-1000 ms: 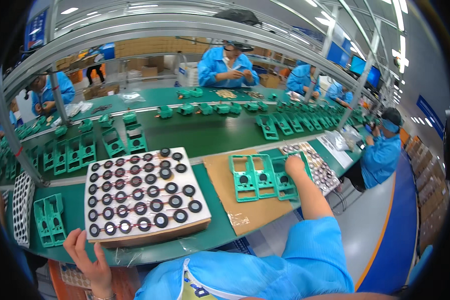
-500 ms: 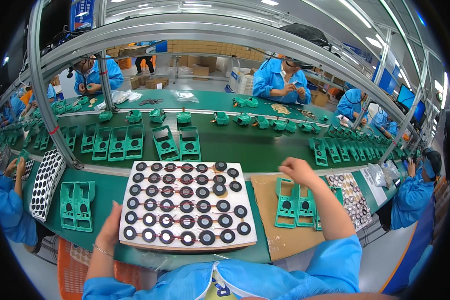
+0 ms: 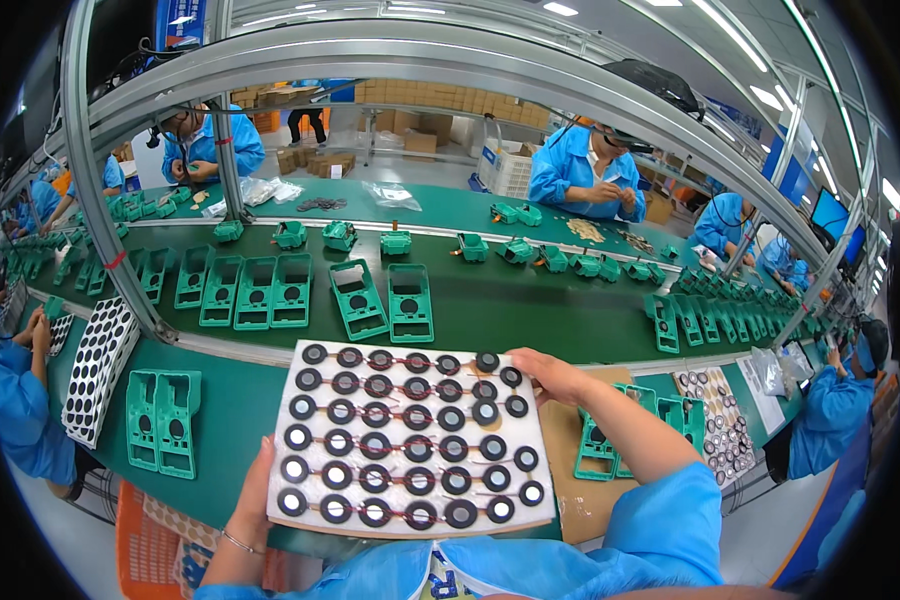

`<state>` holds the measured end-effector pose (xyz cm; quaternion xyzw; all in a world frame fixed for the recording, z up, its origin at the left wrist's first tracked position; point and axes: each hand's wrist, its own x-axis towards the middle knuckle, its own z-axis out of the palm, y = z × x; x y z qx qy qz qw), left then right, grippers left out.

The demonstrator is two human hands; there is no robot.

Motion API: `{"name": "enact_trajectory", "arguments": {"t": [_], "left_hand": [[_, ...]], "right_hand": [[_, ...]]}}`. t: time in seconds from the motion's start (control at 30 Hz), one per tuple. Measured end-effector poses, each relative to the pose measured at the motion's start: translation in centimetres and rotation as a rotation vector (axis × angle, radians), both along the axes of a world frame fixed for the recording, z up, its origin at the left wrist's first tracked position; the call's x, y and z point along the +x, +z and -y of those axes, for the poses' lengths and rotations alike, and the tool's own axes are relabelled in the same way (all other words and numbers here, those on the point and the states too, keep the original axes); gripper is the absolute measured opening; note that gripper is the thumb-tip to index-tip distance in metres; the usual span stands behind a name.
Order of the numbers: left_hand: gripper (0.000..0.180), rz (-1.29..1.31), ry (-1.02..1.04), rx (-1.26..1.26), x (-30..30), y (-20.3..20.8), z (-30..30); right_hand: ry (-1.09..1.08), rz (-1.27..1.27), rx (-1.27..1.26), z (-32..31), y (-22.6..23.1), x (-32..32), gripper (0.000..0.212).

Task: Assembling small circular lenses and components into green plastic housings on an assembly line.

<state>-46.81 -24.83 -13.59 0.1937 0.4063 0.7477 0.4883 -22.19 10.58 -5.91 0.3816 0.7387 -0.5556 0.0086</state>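
A white foam tray [image 3: 305,378] with rows of round black speakers [image 3: 375,446] and thin red wires lies before me, slightly tilted. My left hand [image 3: 257,488] grips its left edge, with the fingertips hidden beneath. At the far right corner, my right hand [image 3: 550,378] is closed on the tray, thumb side along the edge. Right of the tray, several green plastic housings [image 3: 598,452] rest on a brown cardboard sheet [image 3: 582,500], partly behind my right forearm. Two more green housings [image 3: 160,425] lie side by side on the green table to the left.
A conveyor [image 3: 530,315] carrying green housings runs across beyond a metal rail. A metal post [image 3: 95,200] rises at left beside another speaker tray [image 3: 100,370]. Round parts [image 3: 720,425] lie at right. An orange crate [image 3: 140,545] stands lower left. Co-workers sit around the line.
My right hand has come down from above the cardboard to the tray's far right corner and taken hold. The tray has shifted right and turned slightly. The view has shifted too.
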Motion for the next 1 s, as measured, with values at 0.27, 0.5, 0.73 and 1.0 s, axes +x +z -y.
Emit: {"name": "enact_trajectory", "arguments": {"t": [0.27, 0.5, 0.73, 1.0], "left_hand": [[0.058, 0.022, -0.004, 0.063, 2.0, 0.3, -0.3], [0.058, -0.565, -0.327, -0.318, -5.6, 2.2, -1.0], [0.034, -0.969, -0.105, -0.368, -15.1, 5.5, -17.1], [0.048, -1.614, -0.19, -0.512, -15.2, 1.5, -31.6]], "right_hand": [[-0.065, 0.096, -0.09, 0.2, 1.9, 0.5, 0.041], [0.085, 0.176, 0.341, -3.3, 5.4, -6.2, 0.042], [0.064, 0.434, 0.326, -7.0, -0.4, -19.2, 0.048], [-0.026, 0.244, 0.174, -5.7, -2.0, -23.7, 0.04]]}}
